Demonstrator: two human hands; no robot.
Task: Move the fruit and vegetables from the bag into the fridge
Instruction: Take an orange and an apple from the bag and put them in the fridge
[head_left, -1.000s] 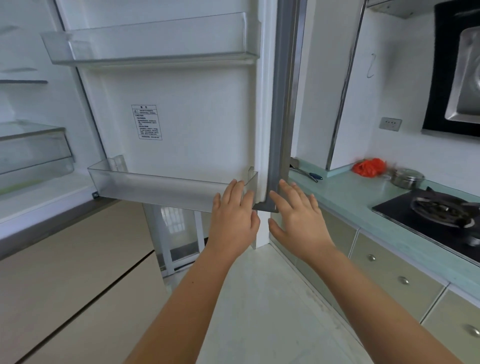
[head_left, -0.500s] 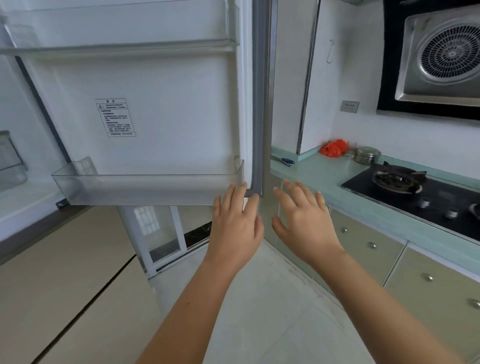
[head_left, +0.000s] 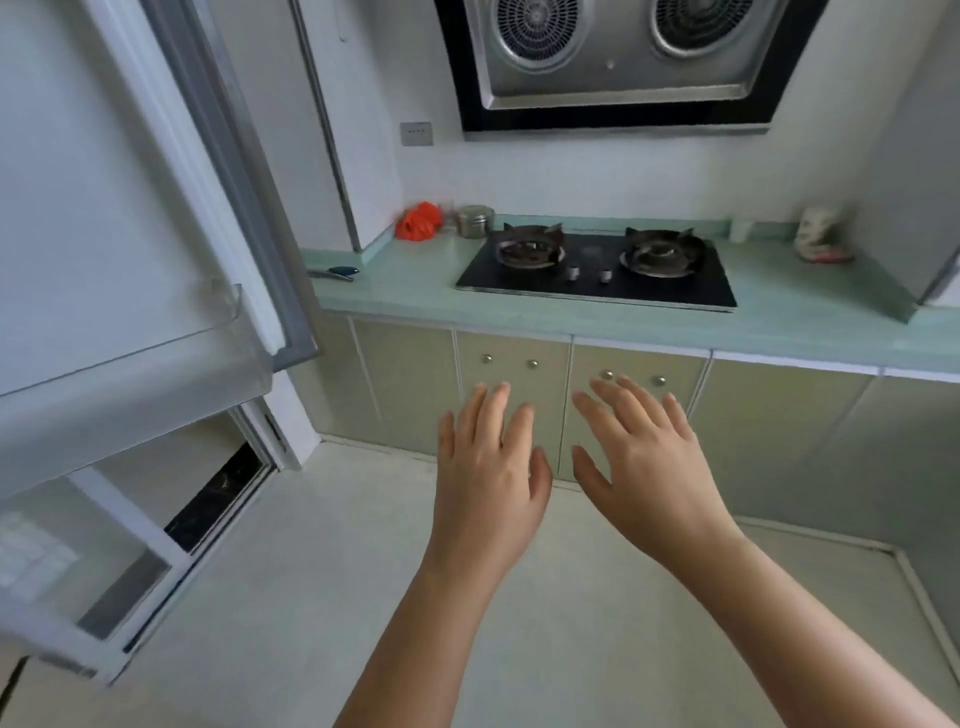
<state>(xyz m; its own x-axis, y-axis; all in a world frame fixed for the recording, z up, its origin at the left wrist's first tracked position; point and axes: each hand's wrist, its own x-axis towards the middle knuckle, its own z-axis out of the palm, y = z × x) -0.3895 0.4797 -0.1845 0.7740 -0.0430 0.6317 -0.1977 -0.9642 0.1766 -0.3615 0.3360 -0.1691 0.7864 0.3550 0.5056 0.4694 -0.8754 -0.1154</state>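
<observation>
The open fridge door fills the left of the head view, with a clear door shelf at its lower edge. A red plastic bag lies on the green countertop at the back, beside a steel tin. My left hand and my right hand hover side by side in front of the lower cupboards, fingers straight and spread, holding nothing and touching nothing. No fruit or vegetables are visible outside the bag.
A black two-burner gas hob sits in the countertop under an extractor hood. A blue-handled tool lies near the fridge door. Cupboard doors with small knobs run below. The pale tiled floor spreads beneath my arms.
My view has swung right, away from the fridge door toward the hob. Both hands have left the door's edge and now hover in front of the cupboards.
</observation>
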